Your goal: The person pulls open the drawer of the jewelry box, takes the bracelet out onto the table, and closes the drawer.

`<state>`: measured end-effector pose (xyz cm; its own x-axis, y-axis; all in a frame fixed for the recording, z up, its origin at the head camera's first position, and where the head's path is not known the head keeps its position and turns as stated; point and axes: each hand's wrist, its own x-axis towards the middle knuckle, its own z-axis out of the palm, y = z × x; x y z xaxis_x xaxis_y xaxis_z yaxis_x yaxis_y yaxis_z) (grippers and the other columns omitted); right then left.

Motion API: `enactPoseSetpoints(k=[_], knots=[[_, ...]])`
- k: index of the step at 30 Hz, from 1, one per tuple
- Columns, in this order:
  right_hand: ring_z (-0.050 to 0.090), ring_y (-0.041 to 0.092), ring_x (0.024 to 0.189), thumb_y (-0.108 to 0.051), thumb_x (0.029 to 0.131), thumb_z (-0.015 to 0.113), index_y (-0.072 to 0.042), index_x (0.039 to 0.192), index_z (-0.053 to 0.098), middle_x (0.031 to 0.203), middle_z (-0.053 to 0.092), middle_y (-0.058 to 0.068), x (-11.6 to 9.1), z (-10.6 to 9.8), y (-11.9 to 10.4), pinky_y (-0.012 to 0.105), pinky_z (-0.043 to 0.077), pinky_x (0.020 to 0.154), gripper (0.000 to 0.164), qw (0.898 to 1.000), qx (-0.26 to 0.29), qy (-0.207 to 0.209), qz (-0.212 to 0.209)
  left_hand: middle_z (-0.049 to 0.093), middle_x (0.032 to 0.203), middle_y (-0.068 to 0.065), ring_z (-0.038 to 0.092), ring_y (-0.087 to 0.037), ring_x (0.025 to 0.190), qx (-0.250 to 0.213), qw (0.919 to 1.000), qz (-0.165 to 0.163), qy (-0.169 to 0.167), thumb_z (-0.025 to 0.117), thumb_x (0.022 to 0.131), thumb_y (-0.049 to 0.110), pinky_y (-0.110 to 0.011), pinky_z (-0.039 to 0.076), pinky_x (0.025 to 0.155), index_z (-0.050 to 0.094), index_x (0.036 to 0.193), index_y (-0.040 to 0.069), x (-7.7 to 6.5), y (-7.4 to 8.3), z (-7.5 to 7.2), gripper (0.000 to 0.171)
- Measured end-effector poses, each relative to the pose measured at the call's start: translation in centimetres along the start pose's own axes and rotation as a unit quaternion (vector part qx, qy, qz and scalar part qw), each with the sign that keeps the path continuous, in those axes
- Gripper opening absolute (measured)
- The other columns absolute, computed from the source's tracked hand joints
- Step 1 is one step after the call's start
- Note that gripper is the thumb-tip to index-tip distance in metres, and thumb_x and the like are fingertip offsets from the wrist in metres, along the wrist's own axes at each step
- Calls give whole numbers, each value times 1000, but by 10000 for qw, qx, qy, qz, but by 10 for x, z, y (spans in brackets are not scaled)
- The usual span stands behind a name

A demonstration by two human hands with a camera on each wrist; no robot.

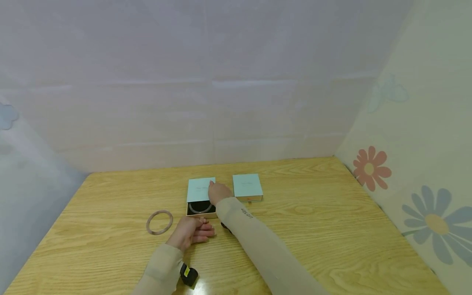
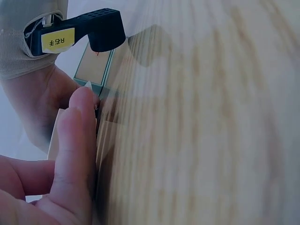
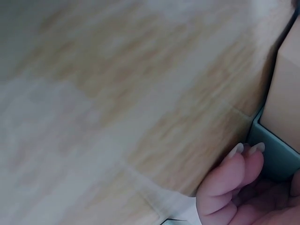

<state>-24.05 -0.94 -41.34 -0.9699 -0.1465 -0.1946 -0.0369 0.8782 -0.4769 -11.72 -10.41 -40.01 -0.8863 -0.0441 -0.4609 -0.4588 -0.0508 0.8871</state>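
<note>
A pale blue jewelry box (image 1: pixel 201 189) stands on the table with its front part uncovered, showing a dark lining and a bangle (image 1: pixel 200 212) inside. My right hand (image 1: pixel 220 192) grips this box at its right side, the thumb lying along the edge of the blue cover; its curled fingers (image 3: pixel 225 183) show in the right wrist view. Just at the box's front edge is my left hand (image 1: pixel 191 231), palm turned up and fingers loosely extended, with the thumb near the front wall. A second, pinkish bangle (image 1: pixel 159 222) lies flat on the table, left of that hand.
A closed pale blue box (image 1: pixel 247 185) with a beige side stands right of the first. The wooden table (image 1: pixel 332 229) ends at a draped cloth wall (image 1: pixel 184 102) behind and a flower-patterned one (image 1: pixel 416 172) on the right. Each wrist carries a black camera (image 1: pixel 189 275).
</note>
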Motion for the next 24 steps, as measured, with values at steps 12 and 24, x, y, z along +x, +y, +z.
enactPoseSetpoints(k=[12, 24], knots=[[47, 20, 47, -40, 108, 18, -10, 52, 53, 53, 52, 7, -3, -3, -2, 33, 43, 50, 73, 10000, 20, -73, -4, 69, 81, -10, 71, -20, 70, 67, 9999, 9, 90, 39, 103, 1, -27, 57, 58, 56, 111, -14, -2, -1, 0, 24], [37, 17, 41, -38, 109, 19, -11, 49, 47, 44, 38, 2, -5, -3, -3, 31, 37, 45, 71, 10000, -4, 22, -31, 69, 81, -9, 70, -19, 69, 131, 9999, -15, 85, 39, 102, 1, -25, 55, 55, 56, 112, -15, -4, -1, -2, 25]])
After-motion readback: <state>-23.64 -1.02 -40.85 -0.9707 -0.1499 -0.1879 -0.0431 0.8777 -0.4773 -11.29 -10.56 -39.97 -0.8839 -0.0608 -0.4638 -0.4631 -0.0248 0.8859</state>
